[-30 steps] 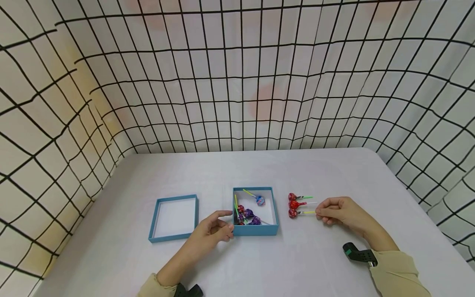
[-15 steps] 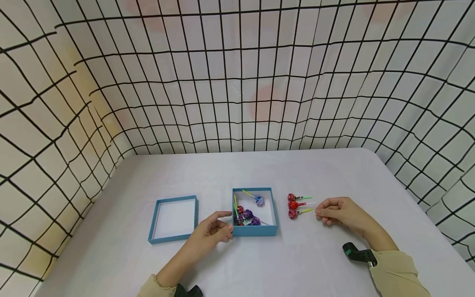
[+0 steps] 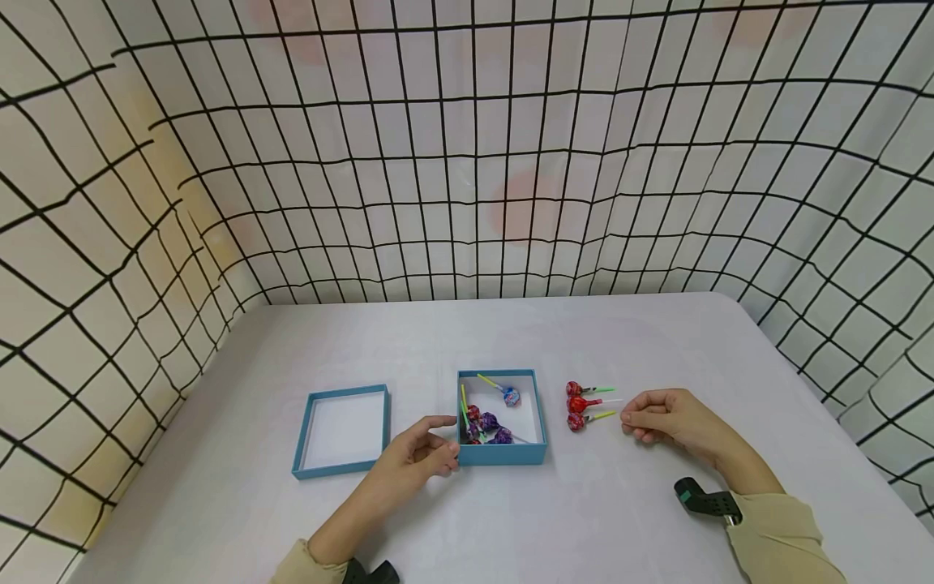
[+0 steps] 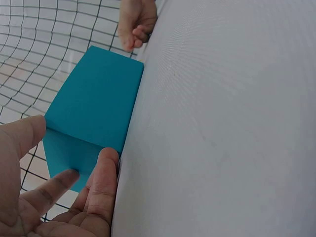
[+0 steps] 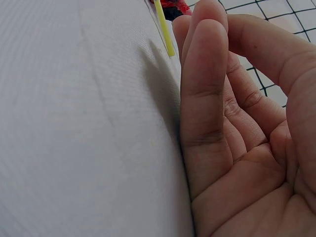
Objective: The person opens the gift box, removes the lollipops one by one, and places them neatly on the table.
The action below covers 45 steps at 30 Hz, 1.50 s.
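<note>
My left hand (image 3: 419, 454) rests its fingertips against the left side and near corner of a blue box (image 3: 503, 454). In the left wrist view, its fingers lie along the teal box wall (image 4: 101, 91). Inside are several wrapped lollipops, among them a blue one (image 3: 511, 397) at the back and purple ones (image 3: 501, 435) in front. Three red lollipops lie in a row right of the box: the far (image 3: 574, 388), the middle (image 3: 576, 404) and the near one (image 3: 576, 422). My right hand (image 3: 667, 415), thumb and fingers loosely together, holds nothing beside their sticks. A yellow stick (image 5: 167, 34) ends just short of its fingertips.
A shallow blue lid (image 3: 341, 469) lies with its white inside up, left of the box and close to the left hand. The white tabletop (image 3: 554, 519) reaches back to a white wall with a black grid (image 3: 474, 203).
The right fingertips have let go of the near red lollipop's yellow stick, which now lies angled toward the far side. Both hands and the box have stayed in place.
</note>
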Each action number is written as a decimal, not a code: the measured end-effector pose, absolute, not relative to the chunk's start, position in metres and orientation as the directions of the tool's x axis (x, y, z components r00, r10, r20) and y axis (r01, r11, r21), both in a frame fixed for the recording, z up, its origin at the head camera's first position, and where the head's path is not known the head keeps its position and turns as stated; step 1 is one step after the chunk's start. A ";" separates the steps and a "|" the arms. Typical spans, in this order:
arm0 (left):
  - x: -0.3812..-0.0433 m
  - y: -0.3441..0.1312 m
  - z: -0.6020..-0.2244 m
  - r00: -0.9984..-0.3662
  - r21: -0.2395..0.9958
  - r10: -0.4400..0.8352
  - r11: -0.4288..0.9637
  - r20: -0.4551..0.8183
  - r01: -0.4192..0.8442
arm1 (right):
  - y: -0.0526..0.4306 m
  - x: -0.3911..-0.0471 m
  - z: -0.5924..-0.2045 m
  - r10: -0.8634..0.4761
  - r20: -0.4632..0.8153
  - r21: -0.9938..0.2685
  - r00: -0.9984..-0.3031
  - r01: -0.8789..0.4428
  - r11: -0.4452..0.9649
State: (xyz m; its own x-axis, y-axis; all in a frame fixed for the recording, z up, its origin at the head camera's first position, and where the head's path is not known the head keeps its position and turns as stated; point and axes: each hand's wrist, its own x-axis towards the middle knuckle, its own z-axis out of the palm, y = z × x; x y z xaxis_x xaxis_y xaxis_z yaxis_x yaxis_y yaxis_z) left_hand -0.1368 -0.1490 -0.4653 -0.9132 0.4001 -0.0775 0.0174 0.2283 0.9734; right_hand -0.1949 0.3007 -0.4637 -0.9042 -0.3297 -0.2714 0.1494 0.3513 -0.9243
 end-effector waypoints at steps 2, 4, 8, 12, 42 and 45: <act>-0.137 -0.149 -0.465 -0.913 0.973 0.400 0.231 -0.080 0.016 | 0.301 -0.195 -0.463 -0.332 -0.273 -0.925 -0.903 0.152 0.348; -0.136 -0.149 -0.465 -0.913 0.972 0.398 0.234 -0.087 0.009 | 0.301 -0.195 -0.463 -0.331 -0.275 -0.926 -0.903 0.155 0.345; -0.135 -0.149 -0.462 -0.914 0.971 0.394 0.237 -0.099 -0.003 | 0.301 -0.196 -0.464 -0.330 -0.277 -0.927 -0.902 0.161 0.340; -0.135 -0.148 -0.461 -0.914 0.972 0.393 0.236 -0.101 -0.006 | 0.302 -0.196 -0.465 -0.337 -0.274 -0.929 -0.901 0.157 0.336; -0.134 -0.149 -0.461 -0.914 0.972 0.395 0.234 -0.094 0.001 | 0.307 -0.194 -0.427 -0.356 -0.290 -0.861 -0.889 0.079 0.502; -0.134 -0.149 -0.461 -0.913 0.974 0.397 0.227 -0.089 0.004 | 0.301 -0.198 -0.417 -0.361 -0.277 -0.847 -0.891 0.049 0.529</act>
